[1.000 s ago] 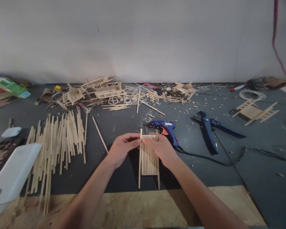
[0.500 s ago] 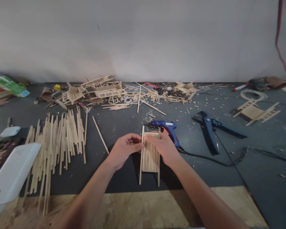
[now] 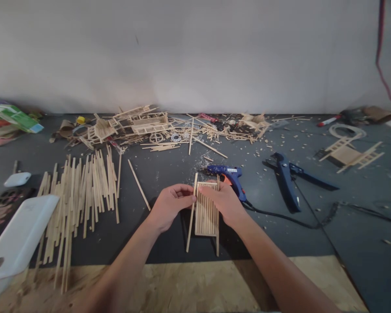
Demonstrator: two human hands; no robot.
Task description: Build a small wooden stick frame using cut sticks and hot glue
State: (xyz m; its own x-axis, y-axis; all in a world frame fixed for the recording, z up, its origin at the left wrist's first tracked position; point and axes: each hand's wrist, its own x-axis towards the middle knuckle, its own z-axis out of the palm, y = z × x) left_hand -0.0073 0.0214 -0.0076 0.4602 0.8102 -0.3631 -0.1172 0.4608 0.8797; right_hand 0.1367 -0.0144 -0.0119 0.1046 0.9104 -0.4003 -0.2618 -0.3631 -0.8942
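A dark mat (image 3: 313, 234) covers most of the work surface, with a strip of chipboard (image 3: 182, 282) along the near edge. To the left lies a broad spread of loose wooden sticks (image 3: 81, 195), and along the back wall sits a heap of offcuts and half-built stick frames (image 3: 140, 124). A blue cutter (image 3: 285, 178) lies to the right, and a blue glue gun (image 3: 228, 176) rests just behind the hands, its cord trailing off to the right. In the middle, held just above the mat, is a small slatted panel (image 3: 207, 211): a row of thin sticks set side by side between two longer side rails that stick out past the slats at both ends. As far as can be judged, the slats fill the frame and a crosspiece caps the top, so the panel looks largely assembled; the left rail splays outward at its lower end, which suggests that joint may not be fixed yet. Whether glue is wet or set cannot be told. The left hand (image 3: 169, 208) is curled, with its fingertips pinching the left rail near the top. The right hand (image 3: 224, 204) is partly closed over the panel's upper right edge, thumb across the front of the slats and fingers behind, so both hands grip the panel.
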